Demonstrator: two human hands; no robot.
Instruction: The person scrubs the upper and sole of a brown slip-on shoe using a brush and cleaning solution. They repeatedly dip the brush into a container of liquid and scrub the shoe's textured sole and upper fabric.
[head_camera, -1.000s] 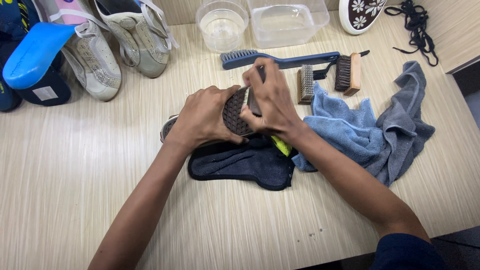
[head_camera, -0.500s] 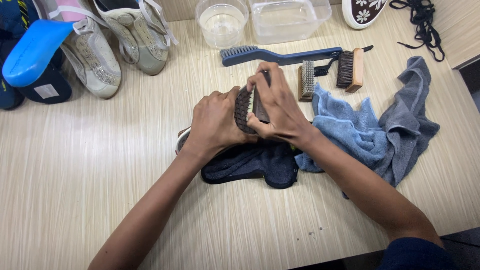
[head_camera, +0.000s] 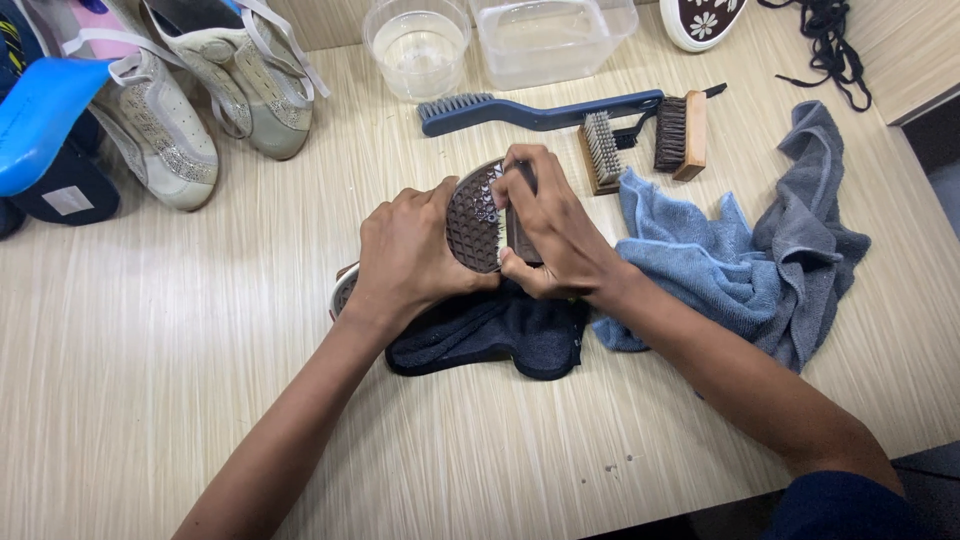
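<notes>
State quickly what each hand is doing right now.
Left hand: closed on the shoe, sole up.
Right hand: closed on a brush against the sole; brush mostly hidden.

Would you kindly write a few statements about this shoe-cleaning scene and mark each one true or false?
1. The left hand holds a shoe with its patterned sole turned up. True.
2. The right hand rests flat on the table. False: it is at the shoe's sole.
3. A dark cloth lies under the hands. True.
4. The long-handled blue brush is in the right hand. False: it lies on the table.
5. A blue towel lies beside the right forearm. True.
</notes>
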